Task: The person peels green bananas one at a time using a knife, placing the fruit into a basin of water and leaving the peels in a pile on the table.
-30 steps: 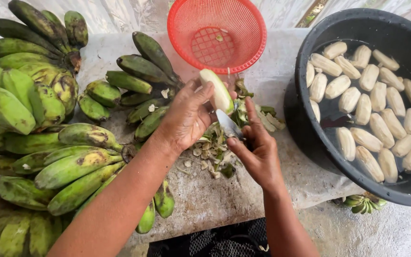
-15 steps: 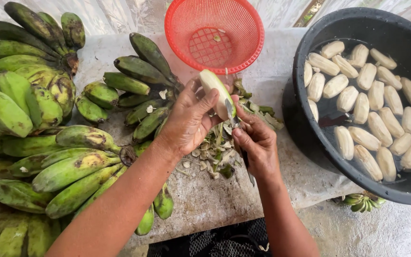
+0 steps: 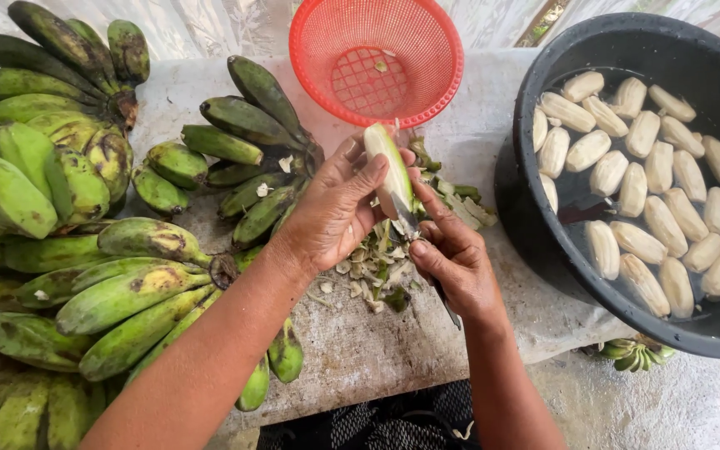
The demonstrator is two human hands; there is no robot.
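The half-peeled banana point(image 3: 392, 171) was held upright above the peel scraps point(image 3: 377, 267), just in front of the red plastic colander point(image 3: 377, 58). Its upper part was already pale and bare; a strip of green skin remained along one side. The left hand point(image 3: 335, 208) was closed around the banana from the left, thumb and fingers wrapped around its lower half. The right hand point(image 3: 452, 262) was clenched on the handle of a small knife point(image 3: 406, 218), whose blade lay against the lower end of the banana, touching the fruit; the right thumb pressed beside the blade.

Peel scraps lay on the cloth-covered table point(image 3: 360, 350) directly beneath both hands. Bunches of green bananas point(image 3: 127, 283) occupied the left side of the table, the nearest bunch just beside the left wrist. To the right stood a black tub point(image 3: 627, 50) of water holding peeled bananas point(image 3: 643, 183), well apart from the hands.
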